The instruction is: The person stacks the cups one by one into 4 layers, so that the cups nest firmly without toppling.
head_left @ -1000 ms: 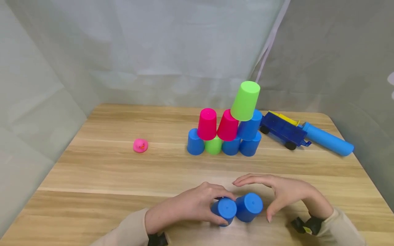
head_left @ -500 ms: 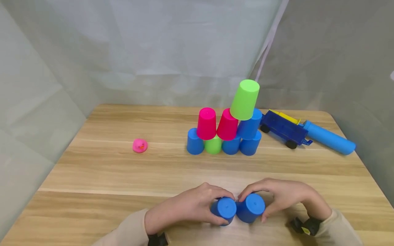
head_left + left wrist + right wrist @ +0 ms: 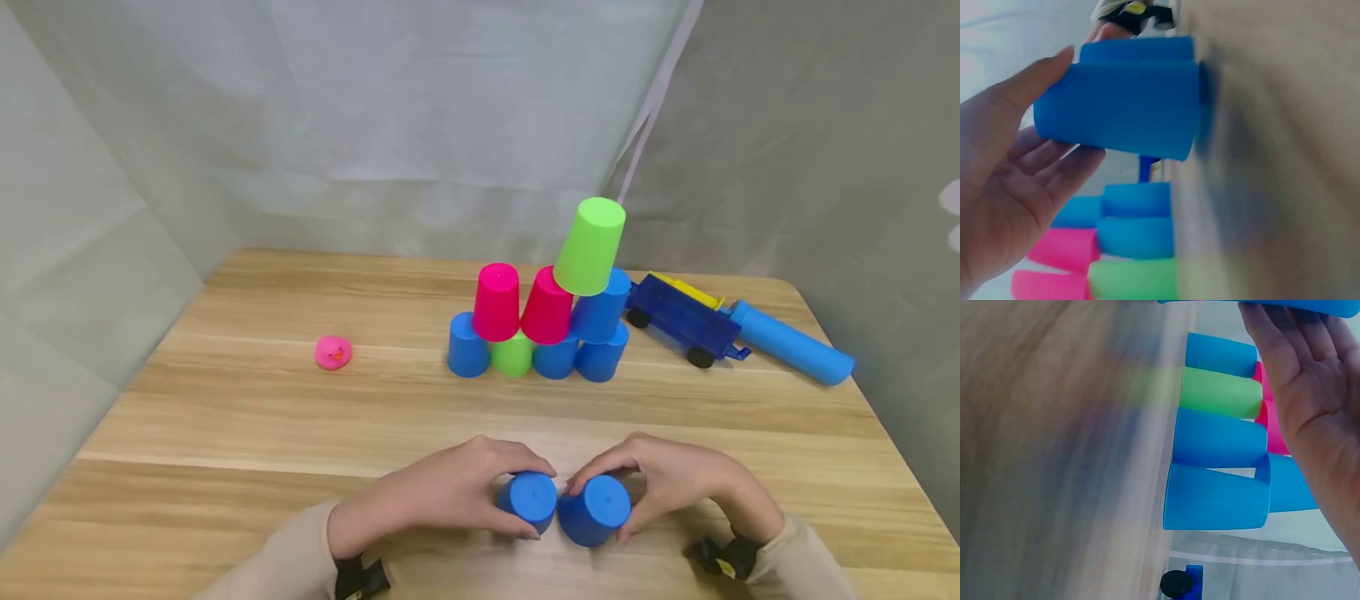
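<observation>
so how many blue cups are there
6, maybe more hidden: left hand holds one, right hand another; stack bottom row has three, one above.

Head cam: high, looking forward and down across the table [image 3: 225,417]. Wrist cams: rolled sideways, very close, skimming the tabletop. All three share the cup stack [image 3: 536,325] [image 3: 1129,240] [image 3: 1222,444].

Staged recording booth, not a home.
Wood table [image 3: 225,417] w/ grey cloth backdrop [image 3: 375,125] on 3 sides; toys only: plastic cups [image 3: 540,317], pink duck [image 3: 333,352], toy truck [image 3: 686,317].
</observation>
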Demonstrator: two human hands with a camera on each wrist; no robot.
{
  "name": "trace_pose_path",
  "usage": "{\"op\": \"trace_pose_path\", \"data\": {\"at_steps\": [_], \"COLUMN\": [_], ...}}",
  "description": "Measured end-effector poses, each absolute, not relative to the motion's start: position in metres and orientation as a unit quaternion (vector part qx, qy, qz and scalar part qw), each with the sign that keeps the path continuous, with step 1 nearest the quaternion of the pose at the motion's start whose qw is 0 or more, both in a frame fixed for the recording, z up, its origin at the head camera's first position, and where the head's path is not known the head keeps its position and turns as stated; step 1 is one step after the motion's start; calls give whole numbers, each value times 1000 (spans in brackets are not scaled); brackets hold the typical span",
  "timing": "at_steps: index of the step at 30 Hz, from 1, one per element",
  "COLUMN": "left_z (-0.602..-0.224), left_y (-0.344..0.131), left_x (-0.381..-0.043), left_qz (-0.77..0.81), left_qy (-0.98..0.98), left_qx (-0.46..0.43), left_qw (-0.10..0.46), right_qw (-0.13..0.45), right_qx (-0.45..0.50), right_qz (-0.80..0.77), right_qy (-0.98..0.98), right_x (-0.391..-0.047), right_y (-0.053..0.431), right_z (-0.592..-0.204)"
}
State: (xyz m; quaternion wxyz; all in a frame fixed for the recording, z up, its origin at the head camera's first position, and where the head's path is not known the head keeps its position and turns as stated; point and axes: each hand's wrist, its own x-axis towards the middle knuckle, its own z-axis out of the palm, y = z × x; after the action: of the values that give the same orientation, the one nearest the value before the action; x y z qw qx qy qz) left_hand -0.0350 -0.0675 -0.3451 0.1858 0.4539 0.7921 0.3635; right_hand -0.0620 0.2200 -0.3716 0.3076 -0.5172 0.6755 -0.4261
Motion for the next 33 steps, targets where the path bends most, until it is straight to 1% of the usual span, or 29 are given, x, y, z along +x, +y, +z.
{"op": "trace_pose_path", "data": {"at_steps": [2, 5, 7, 13, 19, 23, 25, 27, 28, 33], "left_z": [-339, -327, -319, -290, -262, -242, -233, -226, -224, -218], "left_y": [-71, -81, -88, -103, -112, -114, -112, -108, -106, -94], "left_x": [-36, -37, -37, -45, -57, -76, -90, -103, -109, -129], "left_qz": [393, 440, 463, 501, 551, 567, 575, 581, 584, 601], "left_qy": [790, 794, 799, 806, 796, 776, 763, 756, 756, 761], "left_qx": [437, 389, 361, 314, 239, 217, 217, 216, 215, 202], "left_qw": [173, 157, 131, 22, -74, -170, -202, -212, -206, -137], "right_qw": [312, 323, 324, 317, 321, 323, 319, 317, 317, 324], "right_qx": [-511, -501, -500, -499, -500, -497, -499, -501, -501, -499], "right_qz": [-431, -436, -436, -440, -440, -441, -440, -440, -440, -446], "right_qy": [674, 674, 675, 676, 673, 673, 675, 675, 675, 669], "right_x": [-61, -60, -61, -62, -61, -61, -62, -63, -63, -61], "right_y": [219, 217, 215, 214, 217, 220, 221, 221, 221, 218], "right_z": [-372, -371, -371, -369, -370, -370, -369, -369, -369, -370]}}
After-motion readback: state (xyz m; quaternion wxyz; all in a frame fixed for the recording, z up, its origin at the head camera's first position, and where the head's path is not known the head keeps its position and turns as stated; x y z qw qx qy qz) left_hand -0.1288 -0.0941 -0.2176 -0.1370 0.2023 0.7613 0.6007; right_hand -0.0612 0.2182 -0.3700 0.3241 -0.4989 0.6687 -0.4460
